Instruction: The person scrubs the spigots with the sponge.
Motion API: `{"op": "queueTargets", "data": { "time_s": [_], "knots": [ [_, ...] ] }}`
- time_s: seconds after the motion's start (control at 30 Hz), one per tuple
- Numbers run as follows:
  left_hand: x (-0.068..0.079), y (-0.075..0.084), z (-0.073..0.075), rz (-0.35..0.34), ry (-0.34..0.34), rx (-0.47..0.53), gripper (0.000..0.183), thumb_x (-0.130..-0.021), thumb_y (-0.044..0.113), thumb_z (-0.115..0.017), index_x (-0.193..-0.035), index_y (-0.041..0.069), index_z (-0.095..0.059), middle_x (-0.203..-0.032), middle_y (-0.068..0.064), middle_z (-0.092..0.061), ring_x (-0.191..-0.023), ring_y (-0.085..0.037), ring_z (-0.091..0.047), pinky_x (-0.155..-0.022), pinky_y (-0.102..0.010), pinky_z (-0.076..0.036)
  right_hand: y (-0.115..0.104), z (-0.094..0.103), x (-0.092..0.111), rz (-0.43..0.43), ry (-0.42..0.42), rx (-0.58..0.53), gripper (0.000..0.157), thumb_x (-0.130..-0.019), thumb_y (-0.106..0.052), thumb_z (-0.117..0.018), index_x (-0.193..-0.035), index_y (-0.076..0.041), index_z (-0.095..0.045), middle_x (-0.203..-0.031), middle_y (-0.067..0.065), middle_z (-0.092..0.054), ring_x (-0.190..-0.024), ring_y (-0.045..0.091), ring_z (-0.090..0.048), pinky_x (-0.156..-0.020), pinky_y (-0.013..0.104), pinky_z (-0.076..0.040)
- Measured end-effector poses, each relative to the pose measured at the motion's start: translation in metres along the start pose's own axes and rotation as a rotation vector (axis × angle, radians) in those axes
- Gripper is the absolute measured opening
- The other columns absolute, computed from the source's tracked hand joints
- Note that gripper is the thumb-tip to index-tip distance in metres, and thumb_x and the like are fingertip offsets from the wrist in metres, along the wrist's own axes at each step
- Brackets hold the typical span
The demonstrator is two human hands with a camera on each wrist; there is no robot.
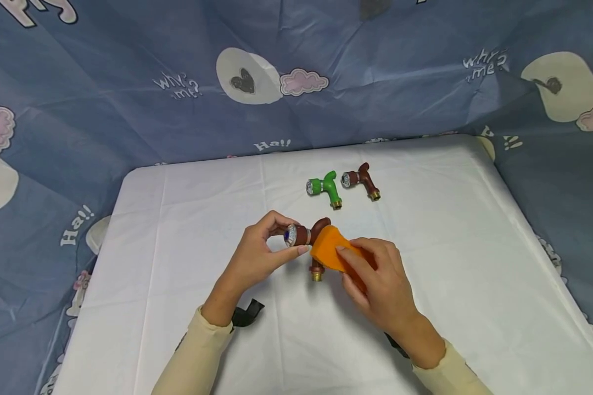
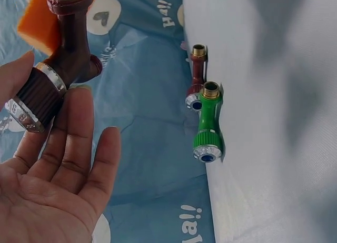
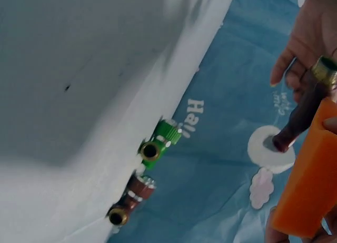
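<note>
My left hand [image 1: 259, 253] pinches a dark red-brown faucet [image 2: 73, 40] by its ribbed knob, thumb on one side and fingers on the other. The faucet is held above the table with its brass threaded end pointing down in the head view. An orange sponge [image 1: 332, 249] is gripped in my right hand [image 1: 382, 282], bent between thumb and fingers. One end of the sponge lies against the faucet's body and covers part of it. In the right wrist view the sponge [image 3: 305, 185] overlaps the faucet's threaded end.
Beyond the hands, a green faucet [image 1: 330, 188] and another red-brown faucet [image 1: 363, 180] lie side by side on the white-covered table [image 1: 202, 208]. A blue printed cloth [image 1: 188, 120] hangs behind the table and along its sides. Black straps [image 1: 247, 312] are at the wrists.
</note>
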State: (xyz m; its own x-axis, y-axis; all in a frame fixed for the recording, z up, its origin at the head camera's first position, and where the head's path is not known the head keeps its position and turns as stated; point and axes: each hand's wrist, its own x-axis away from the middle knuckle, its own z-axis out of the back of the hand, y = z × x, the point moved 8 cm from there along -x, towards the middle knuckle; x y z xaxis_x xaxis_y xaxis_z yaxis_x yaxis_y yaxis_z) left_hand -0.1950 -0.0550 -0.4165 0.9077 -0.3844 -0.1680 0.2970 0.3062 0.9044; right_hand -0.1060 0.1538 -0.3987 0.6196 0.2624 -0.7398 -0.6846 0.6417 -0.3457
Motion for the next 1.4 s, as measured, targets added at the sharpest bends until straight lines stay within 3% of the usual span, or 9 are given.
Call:
{"op": "queueTargets", "data": {
  "time_s": [0.3,0.57,1.03,1.4],
  "knots": [
    [0.000,-0.002,0.000,0.005,-0.004,0.005,0.036,-0.088,0.023,-0.089,-0.115,0.023,-0.065,-0.114,0.010,-0.073,-0.107,-0.012,-0.067,-0.100,-0.051,-0.052,0.020,0.002,0.003,-0.056,-0.001,0.048,0.032,-0.102,-0.025,-0.056,-0.122,-0.005,-0.072,-0.121,0.023,-0.061,-0.104,0.044,-0.054,-0.086,0.048,-0.043],
    [0.000,0.000,-0.001,-0.014,-0.013,-0.001,0.038,-0.087,0.020,-0.089,-0.116,0.021,-0.065,-0.116,0.010,-0.073,-0.106,-0.011,-0.067,-0.101,-0.040,-0.053,0.028,0.009,-0.001,-0.106,0.026,0.026,0.036,-0.100,-0.025,-0.059,-0.125,-0.004,-0.071,-0.122,0.023,-0.061,-0.103,0.044,-0.053,-0.085,0.043,-0.042],
    [-0.001,0.002,0.001,-0.019,0.002,0.010,0.037,-0.090,0.018,-0.086,-0.122,0.019,-0.067,-0.115,0.009,-0.074,-0.105,-0.011,-0.068,-0.103,-0.044,-0.052,-0.012,-0.002,-0.003,-0.001,-0.009,-0.185,0.038,-0.107,-0.030,-0.058,-0.129,0.000,-0.068,-0.127,0.023,-0.060,-0.111,0.040,-0.056,-0.108,0.028,-0.041],
    [0.000,0.004,0.002,-0.028,0.002,0.013,0.037,-0.091,0.021,-0.085,-0.124,0.020,-0.067,-0.106,0.009,-0.073,-0.100,-0.012,-0.067,-0.104,-0.043,-0.051,-0.011,-0.006,0.003,0.017,-0.007,-0.202,0.040,-0.107,-0.028,-0.059,-0.129,0.004,-0.066,-0.126,0.024,-0.060,-0.110,0.038,-0.058,-0.109,0.024,-0.042]
  ]
}}
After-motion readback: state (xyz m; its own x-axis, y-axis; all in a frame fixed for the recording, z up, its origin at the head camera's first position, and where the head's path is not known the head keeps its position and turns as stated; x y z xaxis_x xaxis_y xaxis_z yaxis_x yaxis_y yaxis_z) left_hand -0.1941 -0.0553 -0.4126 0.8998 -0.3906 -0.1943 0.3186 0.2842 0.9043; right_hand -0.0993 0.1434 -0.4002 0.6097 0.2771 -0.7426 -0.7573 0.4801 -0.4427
